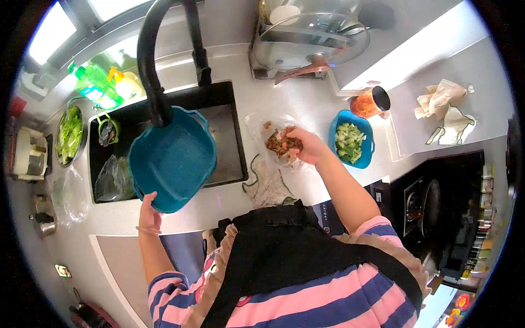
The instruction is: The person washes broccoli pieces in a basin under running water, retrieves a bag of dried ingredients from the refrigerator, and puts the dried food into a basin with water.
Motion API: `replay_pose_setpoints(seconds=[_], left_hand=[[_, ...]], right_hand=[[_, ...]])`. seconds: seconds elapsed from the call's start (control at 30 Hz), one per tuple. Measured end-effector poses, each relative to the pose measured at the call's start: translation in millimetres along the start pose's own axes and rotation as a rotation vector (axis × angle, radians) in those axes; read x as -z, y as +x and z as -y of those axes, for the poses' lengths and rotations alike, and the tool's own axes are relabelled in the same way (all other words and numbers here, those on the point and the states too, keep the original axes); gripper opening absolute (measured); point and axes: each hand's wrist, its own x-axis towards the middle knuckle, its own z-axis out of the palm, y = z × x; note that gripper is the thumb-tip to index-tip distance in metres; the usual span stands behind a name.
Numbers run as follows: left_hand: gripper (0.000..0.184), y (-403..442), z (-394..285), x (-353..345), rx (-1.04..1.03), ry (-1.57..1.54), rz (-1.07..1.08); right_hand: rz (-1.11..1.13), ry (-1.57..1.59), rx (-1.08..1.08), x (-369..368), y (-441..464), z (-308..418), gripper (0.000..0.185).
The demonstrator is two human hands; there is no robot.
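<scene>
My left hand (150,212) grips the near rim of a blue plastic basin (172,158). The basin is over the sink (224,131), beneath the black faucet (158,104), with nothing visible inside. On the counter right of the sink lies a clear plastic bag (256,124) with brown, crumpled food pieces (278,146) in it; their exact kind is unclear. Fingers of my right hand (309,147) are closed on some of these pieces. Just right of that hand sits a smaller blue basin (369,134) with chopped green vegetable (349,143).
A cloth (268,183) lies at the counter's front edge. Left of the sink stand a colander of leafy greens (70,136) and soap bottles (98,87). A rack with a glass lid (311,46) is behind. An orange jar (369,103) and the stove (421,208) are right.
</scene>
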Motion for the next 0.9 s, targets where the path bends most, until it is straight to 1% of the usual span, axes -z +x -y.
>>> replay_pose_setpoints(seconds=[0.03, 0.1, 0.17, 0.2, 0.23, 0.27, 0.3, 0.37, 0.4, 0.43, 0.5, 0.57, 0.63, 0.67, 0.7, 0.77, 0.8, 0.83, 0.9], left_hand=[[0.048, -8.6, 3.8, 1.6, -0.005, 0.015, 0.017], [0.052, -29.8, 10.2, -5.9, 0.050, -0.088, 0.008], [0.053, -40.7, 17.8, -11.3, 0.022, -0.108, 0.019], [0.054, -43.5, 23.0, -14.6, 0.004, -0.047, 0.006], [0.054, -47.2, 25.3, -15.8, -0.001, -0.055, -0.002], [0.052, -49.8, 26.3, -17.7, 0.025, 0.053, -0.027], [0.051, -51.4, 28.9, -22.8, 0.004, 0.063, 0.008], [0.050, -56.9, 28.9, -37.1, -0.022, 0.069, 0.037], [0.051, -63.5, 22.8, -47.0, 0.019, 0.119, -0.001], [0.053, -64.6, 24.1, -51.5, -0.017, 0.105, 0.034], [0.055, -67.1, 25.4, -58.5, -0.056, 0.092, 0.065], [0.057, -68.8, 23.9, -63.0, -0.089, 0.064, 0.106], [0.059, -69.6, 20.8, -63.0, -0.091, 0.070, 0.096], [0.060, -65.1, 23.4, -58.9, -0.100, 0.056, 0.098], [0.061, -63.0, 21.5, -57.8, -0.110, 0.041, 0.100], [0.061, -63.3, 19.1, -58.3, -0.119, 0.036, 0.041], [0.061, -58.9, 20.7, -53.6, -0.137, 0.036, 0.034], [0.061, -55.8, 21.0, -49.4, -0.155, 0.038, 0.028], [0.063, -50.6, 17.0, -44.6, -0.160, 0.016, 0.040]], right_hand=[[-0.017, -0.008, -0.001, -1.4, -1.4, -0.2, 0.018], [-0.005, -0.034, 0.006, -5.1, -6.8, -0.8, 0.017], [0.028, -0.052, 0.011, -12.1, -21.6, -0.1, 0.017], [0.064, -0.064, 0.013, -15.8, -27.7, 1.1, 0.017], [0.073, -0.073, 0.008, -21.5, -32.0, 2.9, 0.017], [0.111, -0.123, 0.029, -27.9, -37.4, 6.3, 0.018], [0.148, -0.171, 0.050, -36.2, -44.6, 9.8, 0.019], [0.186, -0.235, 0.050, -67.6, -56.1, 15.8, 0.021], [0.218, -0.292, 0.054, -84.4, -58.5, 15.5, 0.023], [0.223, -0.292, 0.054, -99.4, -58.2, 12.9, 0.023], [0.348, -0.496, 0.035, -129.5, -52.2, 2.8, 0.027], [0.388, -0.703, 0.126, -147.2, -32.9, -21.1, 0.033], [0.419, -1.049, 0.177, -162.8, -19.7, -35.7, 0.042], [0.443, -1.293, 0.436, -161.6, -7.4, -47.4, 0.046], [0.451, -1.295, 0.435, -163.2, 0.5, -52.0, 0.046], [0.451, -1.581, 0.734, -165.6, 14.5, -59.9, 0.041], [0.469, -1.550, 0.681, -171.8, 21.1, -57.1, 0.030], [0.477, -1.551, 0.674, -181.5, 20.8, -49.7, 0.030], [0.383, -1.650, 0.618, -198.0, 20.1, -31.6, 0.022]])
